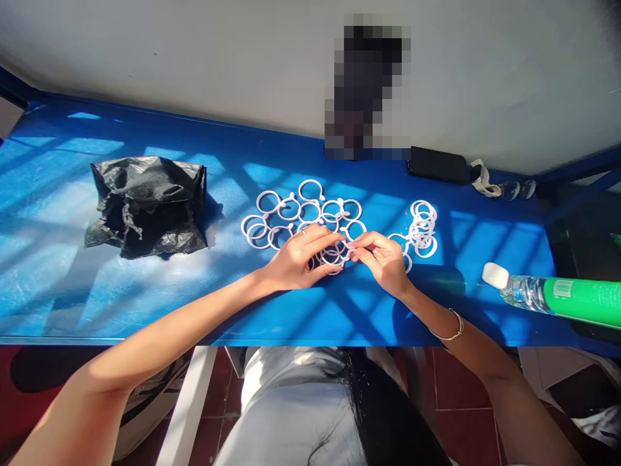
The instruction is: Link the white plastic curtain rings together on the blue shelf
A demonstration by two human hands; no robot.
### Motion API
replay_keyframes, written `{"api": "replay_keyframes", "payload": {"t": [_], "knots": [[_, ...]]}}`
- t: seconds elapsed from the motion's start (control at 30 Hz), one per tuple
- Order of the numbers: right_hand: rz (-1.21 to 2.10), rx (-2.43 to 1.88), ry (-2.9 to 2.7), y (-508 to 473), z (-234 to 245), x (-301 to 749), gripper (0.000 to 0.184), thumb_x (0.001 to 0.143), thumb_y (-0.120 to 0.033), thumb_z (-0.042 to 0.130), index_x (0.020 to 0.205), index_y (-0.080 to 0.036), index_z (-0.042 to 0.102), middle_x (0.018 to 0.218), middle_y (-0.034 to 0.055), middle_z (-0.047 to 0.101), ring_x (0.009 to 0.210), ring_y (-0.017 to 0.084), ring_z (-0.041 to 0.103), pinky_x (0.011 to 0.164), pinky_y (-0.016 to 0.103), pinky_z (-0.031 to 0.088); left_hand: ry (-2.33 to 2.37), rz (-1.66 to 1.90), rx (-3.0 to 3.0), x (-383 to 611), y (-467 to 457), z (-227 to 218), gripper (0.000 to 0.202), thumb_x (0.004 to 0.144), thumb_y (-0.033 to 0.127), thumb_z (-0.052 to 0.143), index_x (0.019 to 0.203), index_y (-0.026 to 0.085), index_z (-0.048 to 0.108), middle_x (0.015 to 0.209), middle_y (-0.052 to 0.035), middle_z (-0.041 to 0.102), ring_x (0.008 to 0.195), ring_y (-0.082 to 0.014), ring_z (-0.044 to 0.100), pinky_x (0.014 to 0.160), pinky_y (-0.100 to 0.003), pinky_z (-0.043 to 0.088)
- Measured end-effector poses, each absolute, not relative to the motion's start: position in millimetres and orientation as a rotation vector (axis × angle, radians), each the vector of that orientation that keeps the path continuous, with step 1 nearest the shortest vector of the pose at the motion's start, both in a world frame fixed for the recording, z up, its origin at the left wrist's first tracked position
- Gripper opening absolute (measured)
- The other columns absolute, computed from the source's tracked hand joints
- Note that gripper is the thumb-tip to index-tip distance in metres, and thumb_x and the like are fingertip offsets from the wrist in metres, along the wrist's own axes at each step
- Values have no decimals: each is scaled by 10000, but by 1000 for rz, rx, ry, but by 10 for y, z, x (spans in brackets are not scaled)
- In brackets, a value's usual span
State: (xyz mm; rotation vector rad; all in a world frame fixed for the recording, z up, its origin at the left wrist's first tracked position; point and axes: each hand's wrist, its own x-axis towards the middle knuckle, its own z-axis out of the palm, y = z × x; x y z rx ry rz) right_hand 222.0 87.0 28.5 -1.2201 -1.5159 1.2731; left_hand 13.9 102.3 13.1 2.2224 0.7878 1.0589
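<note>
Several white plastic rings (301, 210) lie spread on the blue table (145, 298), some linked. A smaller stacked bunch of white rings (423, 228) lies to the right. My left hand (298, 259) has its fingers curled round a few white rings (332, 254) near the table's middle. My right hand (383, 259) meets it from the right, its fingertips pinched on the same rings. A thin bracelet (453, 327) sits on my right wrist.
A crumpled black plastic bag (148, 204) lies at the left. A green-labelled water bottle (557, 298) with a white cap lies on its side at the right edge. A black case (439, 165) and small items stand along the back wall.
</note>
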Motion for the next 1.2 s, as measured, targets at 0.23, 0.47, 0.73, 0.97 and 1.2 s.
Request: {"api": "replay_keyframes", "payload": {"t": [0.23, 0.47, 0.73, 0.97, 1.2], "knots": [[1273, -1226, -1520, 867, 289, 2214, 289, 811, -497, 666, 793, -209, 662, 805, 39, 675, 662, 160, 629, 635, 316, 541, 760, 1131, 2293, 142, 1024, 155, 419, 855, 379, 633, 1202, 150, 576, 1007, -125, 665, 917, -227, 624, 833, -394, 504], [1246, -1208, -1572, 864, 280, 2238, 265, 824, -474, 658, 786, -212, 663, 795, 37, 669, 686, 171, 630, 653, 324, 534, 787, 1086, 2314, 141, 1030, 169, 378, 865, 397, 617, 1156, 155, 603, 984, -113, 684, 921, -226, 631, 839, -393, 501], [1178, -1191, -1662, 862, 278, 2259, 239, 854, -447, 631, 807, -216, 669, 797, 35, 666, 716, 179, 636, 689, 329, 533, 771, 1101, 2335, 130, 1031, 162, 382, 865, 410, 620, 1144, 150, 608, 970, -109, 695, 926, -218, 629, 842, -383, 488], [1104, -1091, -1731, 877, 274, 2264, 157, 878, -357, 624, 810, -219, 655, 790, 19, 670, 709, 164, 629, 682, 310, 523, 787, 1052, 2334, 126, 1023, 184, 361, 873, 409, 607, 1127, 152, 619, 953, -107, 697, 914, -215, 629, 839, -385, 480], [1004, -1081, -1872, 880, 293, 2272, 165, 900, -360, 589, 820, -229, 648, 801, 20, 684, 729, 175, 645, 689, 318, 532, 782, 1054, 2397, 120, 1008, 198, 355, 876, 395, 605, 1139, 156, 609, 935, -93, 677, 887, -207, 610, 814, -364, 470]]}}
